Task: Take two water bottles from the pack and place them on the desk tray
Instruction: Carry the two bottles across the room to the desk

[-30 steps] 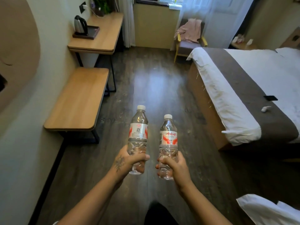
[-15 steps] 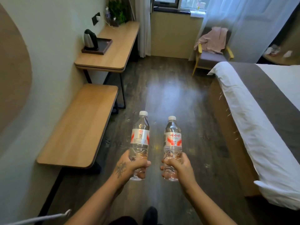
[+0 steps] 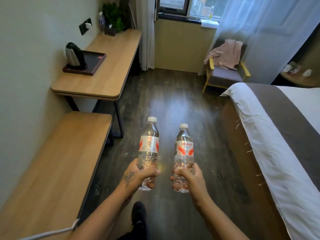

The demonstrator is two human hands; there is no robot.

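Observation:
I hold two clear water bottles with white caps and red-and-white labels upright over the dark wood floor. My left hand (image 3: 138,175), tattooed on its back, grips the lower part of the left bottle (image 3: 149,144). My right hand (image 3: 189,178) grips the lower part of the right bottle (image 3: 183,149). The dark desk tray (image 3: 97,62) lies far ahead on the left, on the wooden desk (image 3: 107,73); a steel kettle (image 3: 74,57) stands on its near left part. The pack is out of sight.
A low wooden bench (image 3: 57,163) runs along the left wall in front of the desk. The bed (image 3: 277,135) fills the right side. An armchair with a pink cloth (image 3: 225,66) stands by the window. A plant and a bottle sit at the desk's far end.
I have moved forward down the room with both bottles. The desk, tray and bench now look nearer and the bed has slid to the right. Both grips are unchanged.

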